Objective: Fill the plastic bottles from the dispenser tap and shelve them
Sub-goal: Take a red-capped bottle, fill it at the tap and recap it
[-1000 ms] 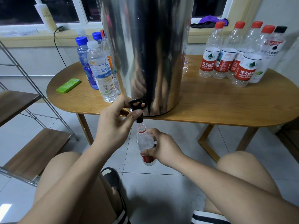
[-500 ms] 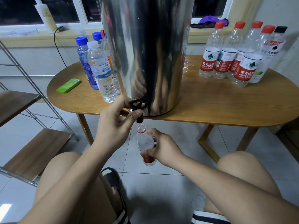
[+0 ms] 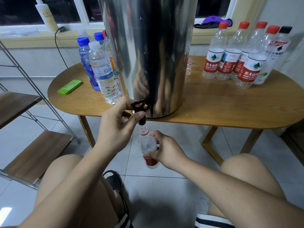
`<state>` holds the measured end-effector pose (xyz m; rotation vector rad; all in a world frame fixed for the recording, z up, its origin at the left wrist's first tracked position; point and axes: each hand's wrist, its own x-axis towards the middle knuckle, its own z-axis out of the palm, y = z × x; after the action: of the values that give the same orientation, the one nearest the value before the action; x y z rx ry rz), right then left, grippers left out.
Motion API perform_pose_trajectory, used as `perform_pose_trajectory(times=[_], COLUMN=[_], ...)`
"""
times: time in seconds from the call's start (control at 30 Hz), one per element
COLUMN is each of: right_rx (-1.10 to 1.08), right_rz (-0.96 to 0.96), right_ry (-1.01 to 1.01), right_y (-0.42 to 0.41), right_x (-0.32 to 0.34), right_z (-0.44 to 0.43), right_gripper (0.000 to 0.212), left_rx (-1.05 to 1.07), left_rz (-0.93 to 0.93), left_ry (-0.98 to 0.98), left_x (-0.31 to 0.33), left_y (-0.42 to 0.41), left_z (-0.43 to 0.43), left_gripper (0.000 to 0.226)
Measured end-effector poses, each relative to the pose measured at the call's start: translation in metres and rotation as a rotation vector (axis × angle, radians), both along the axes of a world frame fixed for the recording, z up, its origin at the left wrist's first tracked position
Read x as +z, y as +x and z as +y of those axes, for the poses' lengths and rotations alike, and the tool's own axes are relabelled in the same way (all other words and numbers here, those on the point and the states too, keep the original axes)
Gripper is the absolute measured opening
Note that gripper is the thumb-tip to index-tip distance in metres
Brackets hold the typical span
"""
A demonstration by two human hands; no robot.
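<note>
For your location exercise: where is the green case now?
In the head view, the green case lies at the left end of the wooden table, left of the blue-capped bottles, not touching them.

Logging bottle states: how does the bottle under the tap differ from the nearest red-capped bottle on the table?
The bottle under the tap is uncapped; the nearest red-capped bottle is capped. The bottle under the tap is held by the right hand below the tabletop; the red-capped bottle stands free on it. Both are clear plastic with red labels.

Your uncapped red-labelled bottle (image 3: 148, 143) hangs upright just beneath the black tap (image 3: 142, 121); the steel dispenser (image 3: 148, 55) stands at the table's (image 3: 230, 111) front edge.
</note>
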<state>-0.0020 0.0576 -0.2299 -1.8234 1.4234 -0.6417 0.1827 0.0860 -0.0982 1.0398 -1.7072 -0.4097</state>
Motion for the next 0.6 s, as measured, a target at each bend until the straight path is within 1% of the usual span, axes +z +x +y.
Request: perform_pose_trajectory(times=[0.33,0.6], right_rx=[0.005,-0.002], right_rz=[0.000,0.000], right_ry=[-0.014,-0.006], right_y=[-0.0005,0.0000], right_x=[0.0016,0.0017], right_z=[0.0013,0.0019], right_gripper=[0.074,0.075], left_rx=[-0.004,-0.009], left_rz=[-0.011,-0.001], left_ry=[-0.019,-0.015], left_x=[0.0026,0.0004], left_y=[-0.0007,0.0006], left_z=[0.0018,0.0006], left_gripper=[0.038,0.027])
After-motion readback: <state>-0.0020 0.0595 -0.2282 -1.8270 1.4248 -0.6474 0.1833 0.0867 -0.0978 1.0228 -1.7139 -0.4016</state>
